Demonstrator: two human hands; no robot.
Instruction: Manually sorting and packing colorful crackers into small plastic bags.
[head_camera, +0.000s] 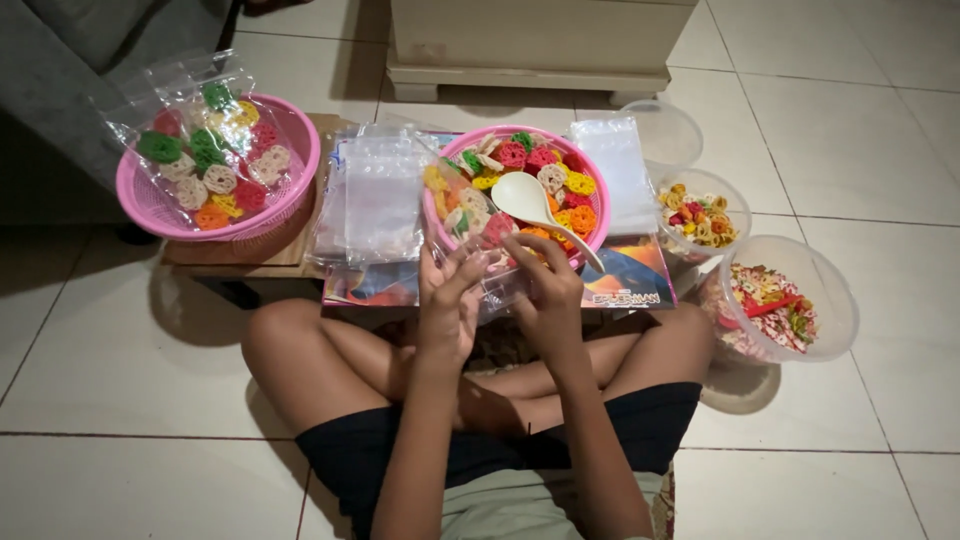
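both hands, left hand (447, 300) and right hand (548, 290), have their grip clamped on a clear plastic bag (470, 215) of colourful crackers before the pink basket (596, 225).

- Round pink plastic basket (135, 195) holding filled clear bags, far left of the hands.
- Clear round plastic tubs (835, 300) of colourful crackers, to their right.
- Pale wooden cabinet (530, 45) beyond.

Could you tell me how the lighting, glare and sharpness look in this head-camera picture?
Head view: dim, warm indoor light; the tiled floor is brighter at the upper right and dark at the left edge. Glare glints on the clear bag over the left pink basket. The left hand and right hand look slightly soft; floor lines bow a little towards the edges.
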